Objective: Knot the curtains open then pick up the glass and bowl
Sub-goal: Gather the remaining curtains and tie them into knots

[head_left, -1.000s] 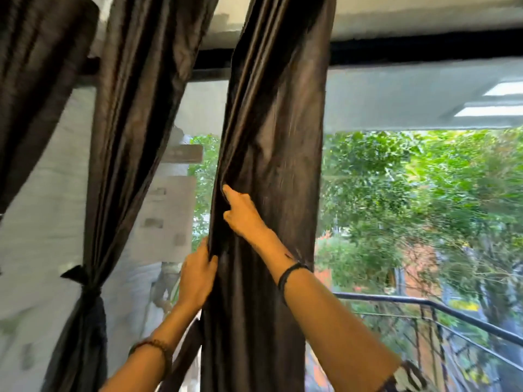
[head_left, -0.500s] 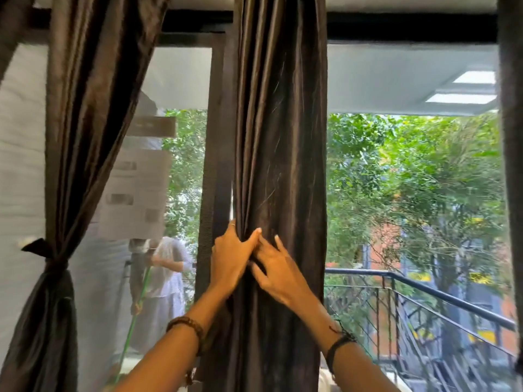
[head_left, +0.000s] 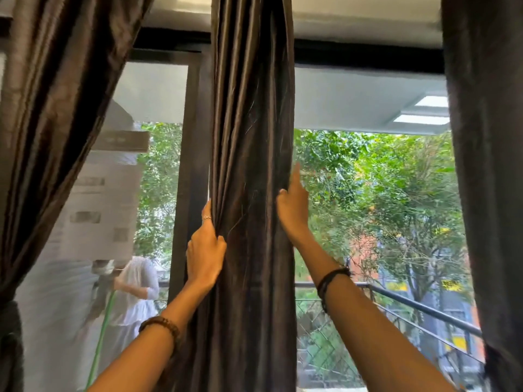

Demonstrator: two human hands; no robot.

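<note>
Head: hands [head_left: 205, 250] gripping curtain [head_left: 252, 165]

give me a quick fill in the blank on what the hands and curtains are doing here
1. Both hands hold the ____ curtain, the one that hangs between the other two.
2. The left hand grips that curtain's ____ edge.
3. The left curtain is already ____ low down.
4. On the wrist below the right hand sits a dark ____.

Missing words: middle; left; knotted; bracelet
</note>
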